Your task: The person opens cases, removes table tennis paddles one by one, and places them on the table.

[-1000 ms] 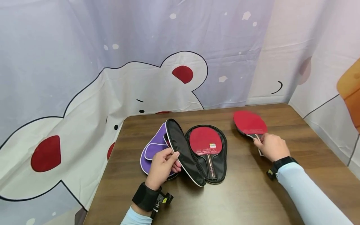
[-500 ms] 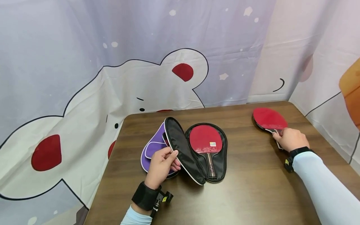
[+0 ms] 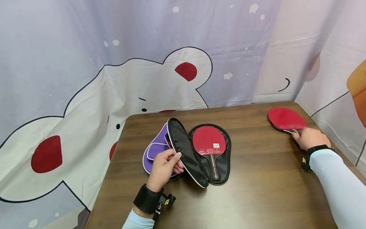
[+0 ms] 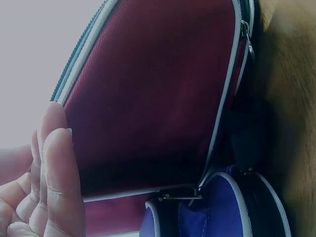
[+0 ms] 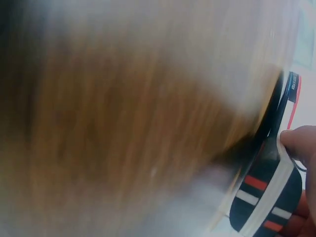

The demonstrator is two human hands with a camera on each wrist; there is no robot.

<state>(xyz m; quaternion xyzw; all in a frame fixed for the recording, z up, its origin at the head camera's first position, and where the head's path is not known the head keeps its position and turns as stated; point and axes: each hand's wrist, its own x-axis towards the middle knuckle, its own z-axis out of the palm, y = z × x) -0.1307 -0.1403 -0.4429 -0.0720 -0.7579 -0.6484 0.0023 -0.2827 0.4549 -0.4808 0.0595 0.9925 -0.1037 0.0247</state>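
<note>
Here, pinching the lid point(image 3: 187, 156) of the open case point(image 3: 227, 160) between thumb and fingers of the left hand point(image 3: 163, 167), holding it tilted up and partly hiding the purple case point(image 3: 152, 150) at left. Grasping one paddle point(image 3: 287, 118) by its handle with the right hand point(image 3: 311, 139), red face up, near the far right corner of the table point(image 3: 254, 181). Between the hands, see the other paddle point(image 3: 208, 140) lying in the case, red face up, handle toward the near side.
</note>
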